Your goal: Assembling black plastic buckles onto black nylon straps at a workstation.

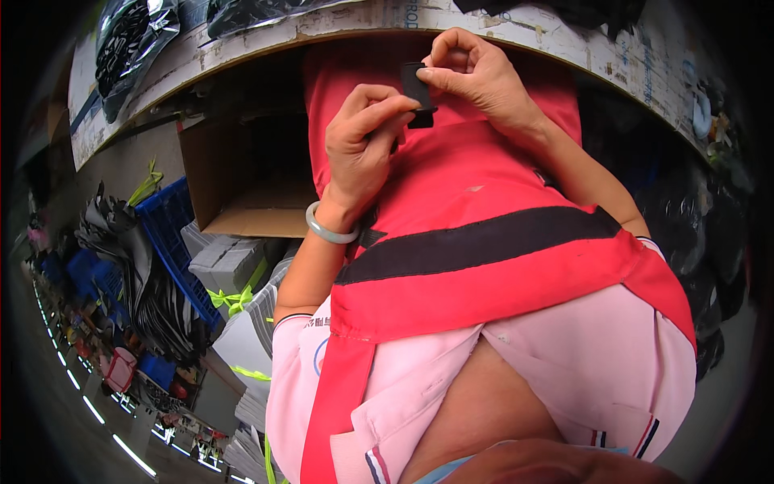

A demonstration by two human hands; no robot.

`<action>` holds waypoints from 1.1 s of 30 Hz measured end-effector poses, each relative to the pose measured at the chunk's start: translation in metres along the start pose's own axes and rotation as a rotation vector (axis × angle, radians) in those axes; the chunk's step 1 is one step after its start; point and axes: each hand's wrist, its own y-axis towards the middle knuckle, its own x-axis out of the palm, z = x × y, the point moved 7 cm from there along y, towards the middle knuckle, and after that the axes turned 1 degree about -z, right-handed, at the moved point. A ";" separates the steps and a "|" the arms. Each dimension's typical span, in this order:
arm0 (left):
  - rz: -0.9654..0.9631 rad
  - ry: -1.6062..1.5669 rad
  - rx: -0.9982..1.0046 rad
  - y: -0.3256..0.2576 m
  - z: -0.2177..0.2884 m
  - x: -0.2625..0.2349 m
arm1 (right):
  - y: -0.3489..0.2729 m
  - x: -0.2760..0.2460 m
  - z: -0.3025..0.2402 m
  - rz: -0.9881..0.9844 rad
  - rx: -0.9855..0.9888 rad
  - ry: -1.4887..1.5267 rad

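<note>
Both my hands meet over my lap, just below the edge of a worn white worktable (516,32). Between them is a small flat black piece (417,90). My right hand (476,77) pinches its upper part with thumb and fingers. My left hand (367,137), with a pale green bangle on the wrist, grips its lower part with the fingers curled. A red apron with a black stripe (484,242) lies under my hands, over a pink shirt.
An open cardboard box (242,177) stands to my left under the table. Beside it are a blue plastic crate (173,234), grey bundles tied with yellow-green strap (234,278) and stacks of black parts. Dark plastic bags (133,40) lie on the table.
</note>
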 end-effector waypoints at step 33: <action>0.073 -0.526 -0.530 -0.016 -0.061 -0.012 | -0.009 0.040 -0.015 -0.289 -0.117 -0.361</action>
